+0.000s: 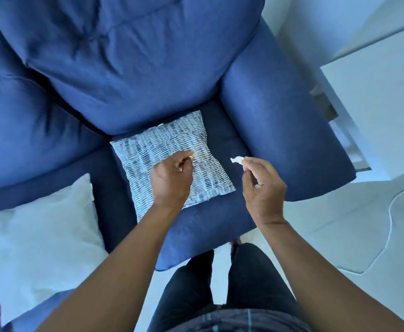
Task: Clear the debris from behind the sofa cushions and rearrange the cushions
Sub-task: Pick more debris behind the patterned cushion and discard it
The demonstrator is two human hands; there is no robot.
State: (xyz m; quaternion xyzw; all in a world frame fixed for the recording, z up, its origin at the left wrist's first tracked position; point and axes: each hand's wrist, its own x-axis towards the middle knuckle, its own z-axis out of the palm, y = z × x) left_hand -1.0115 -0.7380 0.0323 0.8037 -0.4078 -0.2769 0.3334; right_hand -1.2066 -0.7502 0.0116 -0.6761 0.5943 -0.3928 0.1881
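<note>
The right hand [260, 185] pinched a small white scrap [237, 160] between thumb and fingers, held above the sofa seat [220, 226] just right of the patterned cushion [172, 154]. The left hand [172, 180] was closed on another small bit, directly over that cushion. The scrap lay toward the armrest [280, 130], nearer the right hand.

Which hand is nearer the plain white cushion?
Left. The left hand is over the patterned cushion, right of the white cushion; the right hand is farther right, pinching a white scrap.
</note>
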